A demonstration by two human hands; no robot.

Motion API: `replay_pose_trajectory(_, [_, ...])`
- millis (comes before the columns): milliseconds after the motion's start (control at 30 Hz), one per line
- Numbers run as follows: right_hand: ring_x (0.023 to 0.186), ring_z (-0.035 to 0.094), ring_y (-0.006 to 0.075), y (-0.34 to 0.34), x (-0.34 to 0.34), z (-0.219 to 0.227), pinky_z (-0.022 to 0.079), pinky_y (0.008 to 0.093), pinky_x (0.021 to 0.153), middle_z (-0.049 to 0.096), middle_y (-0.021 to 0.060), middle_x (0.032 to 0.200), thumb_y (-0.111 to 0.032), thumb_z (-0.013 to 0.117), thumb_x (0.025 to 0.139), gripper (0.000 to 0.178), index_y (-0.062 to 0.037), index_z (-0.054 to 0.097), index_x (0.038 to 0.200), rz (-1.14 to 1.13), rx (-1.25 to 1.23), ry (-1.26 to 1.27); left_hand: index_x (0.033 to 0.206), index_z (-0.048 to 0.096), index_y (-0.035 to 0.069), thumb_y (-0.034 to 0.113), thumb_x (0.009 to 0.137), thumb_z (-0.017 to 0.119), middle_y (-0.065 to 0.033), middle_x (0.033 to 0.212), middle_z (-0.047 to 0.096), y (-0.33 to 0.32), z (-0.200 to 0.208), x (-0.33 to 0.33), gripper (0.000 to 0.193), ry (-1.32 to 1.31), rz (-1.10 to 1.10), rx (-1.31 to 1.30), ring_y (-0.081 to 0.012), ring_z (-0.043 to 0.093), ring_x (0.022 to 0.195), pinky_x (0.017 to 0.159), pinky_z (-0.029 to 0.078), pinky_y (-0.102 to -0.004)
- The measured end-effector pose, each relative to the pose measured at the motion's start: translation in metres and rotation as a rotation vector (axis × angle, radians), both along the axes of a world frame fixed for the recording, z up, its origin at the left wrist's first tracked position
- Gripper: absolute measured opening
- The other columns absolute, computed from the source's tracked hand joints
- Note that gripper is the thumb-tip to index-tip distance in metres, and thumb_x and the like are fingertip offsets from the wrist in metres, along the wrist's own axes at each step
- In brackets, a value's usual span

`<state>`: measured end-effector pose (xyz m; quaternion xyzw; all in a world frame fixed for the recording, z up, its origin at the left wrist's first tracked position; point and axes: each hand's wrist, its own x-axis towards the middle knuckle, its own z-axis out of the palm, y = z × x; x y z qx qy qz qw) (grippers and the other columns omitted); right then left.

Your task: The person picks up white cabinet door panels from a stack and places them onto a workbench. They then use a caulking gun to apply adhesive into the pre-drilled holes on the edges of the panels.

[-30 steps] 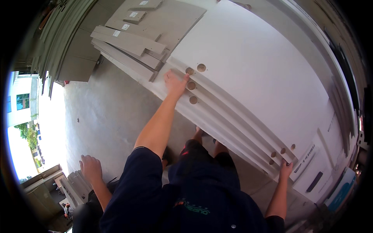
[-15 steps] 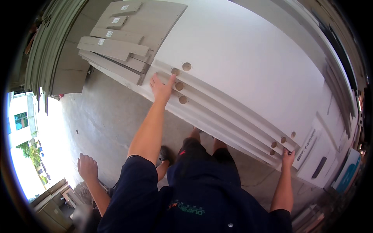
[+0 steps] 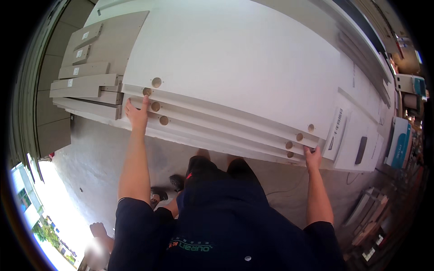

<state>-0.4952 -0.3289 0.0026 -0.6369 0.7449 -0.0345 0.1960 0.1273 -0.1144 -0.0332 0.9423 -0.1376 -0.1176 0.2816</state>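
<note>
Several white panels (image 3: 226,63) lie stacked in front of me, their near edges staggered like steps. Round holes show near both ends of these edges. My left hand (image 3: 138,116) is at the left end of one of the lower panels, thumb by a hole and fingers bent around the panel's edge. At the right end, my right hand (image 3: 313,160) grips the panels' corner, with its fingertips partly hidden. Both arms are stretched wide, and the panels still rest on the stack.
Grey-beige boards and strips (image 3: 86,86) with small labels lie left of the panels. A white carton (image 3: 357,147) with a dark slot is at the right. Tall grey boards (image 3: 34,90) stand far left. Another person's hand (image 3: 98,230) shows at lower left, above the concrete floor (image 3: 95,158).
The view has turned, so the panels and both my hands appear further left and more level. My hands keep their places on the panel ends. The other person's hand appears lower.
</note>
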Motion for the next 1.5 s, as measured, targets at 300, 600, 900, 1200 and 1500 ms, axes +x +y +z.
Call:
replay_pose_trajectory(300, [0.077, 0.061, 0.032, 0.0, 0.013, 0.008, 0.046, 0.0413, 0.068, 0.064, 0.0144, 0.082, -0.043, 0.073, 0.072, 0.049, -0.0026, 0.054, 0.092, -0.043, 0.016, -0.004, 0.137, 0.028, -0.002, 0.067, 0.074, 0.058, -0.0241, 0.138, 0.029, 0.003, -0.01, 0.009, 0.099, -0.01, -0.001, 0.032, -0.0382, 0.025, 0.131, 0.107, 0.023, -0.0461])
replay_pose_trajectory(600, [0.081, 0.06, 0.0353, -0.003, 0.007, -0.005, 0.046, 0.0428, 0.071, 0.064, 0.0161, 0.086, -0.043, 0.072, 0.073, 0.048, -0.0027, 0.054, 0.093, -0.084, 0.005, -0.034, 0.135, 0.03, -0.004, 0.067, 0.076, 0.056, -0.0267, 0.134, 0.032, 0.013, -0.015, 0.009, 0.096, -0.082, -0.054, 0.075, -0.0408, 0.027, 0.128, 0.106, 0.024, -0.0459])
replay_pose_trajectory(900, [0.087, 0.059, 0.038, -0.003, 0.013, -0.002, 0.045, 0.0454, 0.074, 0.063, 0.0177, 0.091, -0.046, 0.066, 0.078, 0.049, -0.0031, 0.053, 0.097, -0.122, 0.027, 0.132, 0.134, 0.03, -0.005, 0.065, 0.077, 0.057, -0.0264, 0.136, 0.032, 0.012, -0.018, 0.011, 0.095, -0.079, -0.07, 0.1, -0.0402, 0.027, 0.128, 0.107, 0.022, -0.0465])
replay_pose_trajectory(1200, [0.094, 0.06, 0.0331, -0.003, 0.002, -0.004, 0.045, 0.0406, 0.08, 0.063, 0.016, 0.102, -0.042, 0.066, 0.079, 0.049, -0.0039, 0.055, 0.108, -0.076, 0.053, -0.037, 0.134, 0.028, -0.009, 0.061, 0.075, 0.062, -0.0296, 0.133, 0.032, 0.013, -0.013, 0.008, 0.097, -0.021, -0.096, 0.042, -0.0416, 0.029, 0.127, 0.106, 0.023, -0.047])
replay_pose_trajectory(1500, [0.097, 0.058, 0.0319, -0.015, -0.045, -0.039, 0.045, 0.0396, 0.083, 0.06, 0.0201, 0.106, -0.038, 0.067, 0.081, 0.057, -0.0012, 0.045, 0.12, -0.011, 0.019, -0.185, 0.134, 0.03, -0.005, 0.052, 0.083, 0.057, -0.0258, 0.132, 0.035, 0.019, 0.009, 0.006, 0.081, 0.065, -0.088, -0.106, -0.0399, 0.034, 0.123, 0.104, 0.028, -0.0442])
